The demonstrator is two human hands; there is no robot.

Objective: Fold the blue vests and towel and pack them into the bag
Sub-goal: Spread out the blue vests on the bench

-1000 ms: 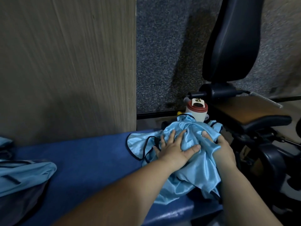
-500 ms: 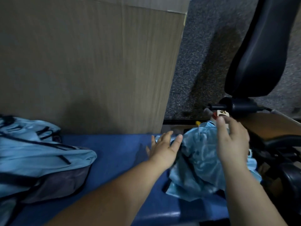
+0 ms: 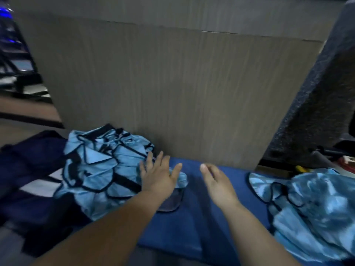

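A crumpled heap of light blue vests with black trim (image 3: 101, 169) lies at the left of the blue bench (image 3: 201, 212). My left hand (image 3: 156, 178) is spread with straight fingers over the heap's right edge. My right hand (image 3: 218, 182) hovers above the bare bench, fingers loose, holding nothing. A folded light blue vest (image 3: 315, 208) lies at the bench's right end, apart from both hands. A dark navy cloth with a white stripe (image 3: 36, 181), maybe the bag or towel, lies left of the heap.
A tall wood-grain panel (image 3: 172, 96) stands right behind the bench. A dark speckled slanted surface (image 3: 322, 104) rises at the right, with small items below it (image 3: 345, 160). Dark racks (image 3: 13, 60) show at the far left.
The view swung left. Both hands left the vest at the right end and moved left; my left hand now reaches the heap of vests, my right hand is over bare bench.
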